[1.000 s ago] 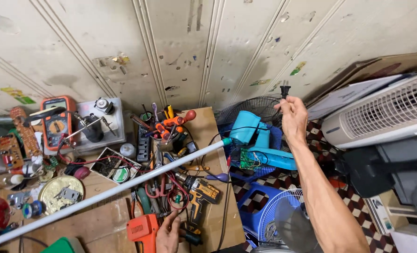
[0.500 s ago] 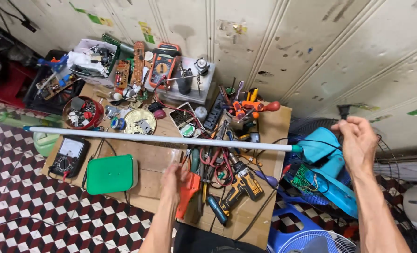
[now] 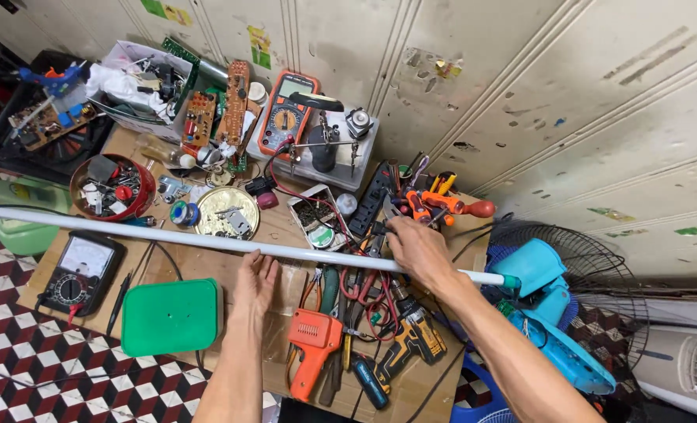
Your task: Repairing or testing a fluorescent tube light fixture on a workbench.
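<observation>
Right hand [image 3: 417, 249] has come off the blue fan at 3 o'clock, now curled over the long white fluorescent tube [image 3: 231, 243]; left hand [image 3: 256, 276] open-fingered beneath. Positioning step; next needs firm two-hand grip.

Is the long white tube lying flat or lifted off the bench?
Flat: the white tube lies across the workbench, with left hand and right hand on it.

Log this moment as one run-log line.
left hand: open, palm against white tube | right hand: resting over tube | tube: lying across cluttered workbench | orange glue gun: untouched
</observation>
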